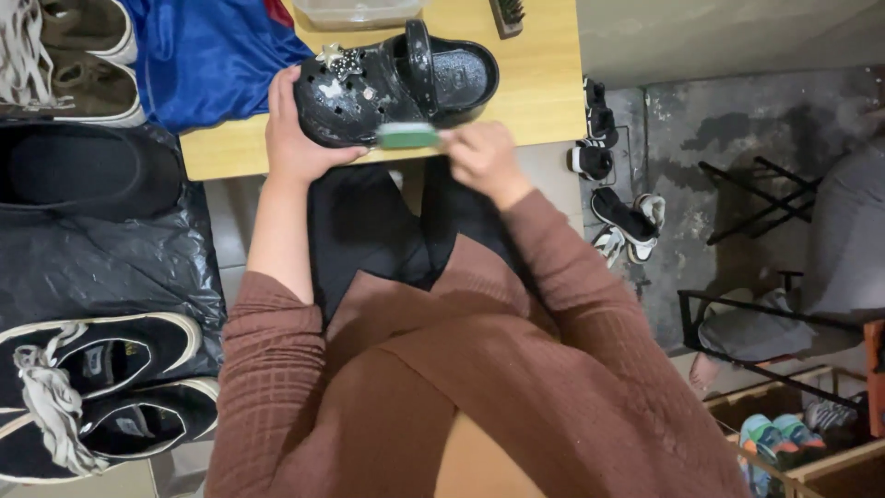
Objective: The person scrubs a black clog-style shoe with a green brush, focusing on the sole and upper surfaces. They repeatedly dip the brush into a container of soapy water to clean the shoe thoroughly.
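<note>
Clog (396, 83): black, with charms on the toe, wet with white suds; lies on its side at the near edge of the table (544, 92), toe toward the person's left.
Left hand (295, 138): clasped around the toe end of the clog, thumb on the upper, palm under the sole edge.
Right hand (484, 157): clenched around a green brush (407, 136); the brush touches the lower side of the clog.
Table: light wood; the clog overhangs its front edge slightly.
Blue cloth (207, 55): on the table, just beside the left hand.
Tray (355, 11): clear plastic, at the far edge of the table, behind the clog.
Second brush (507, 14): dark bristles, far edge of the table, well apart from the hands.
Sneakers (101, 387): black pair with white laces, on a black bag at the person's left.
Floor, right: sandals (627, 221) near the table leg.
</note>
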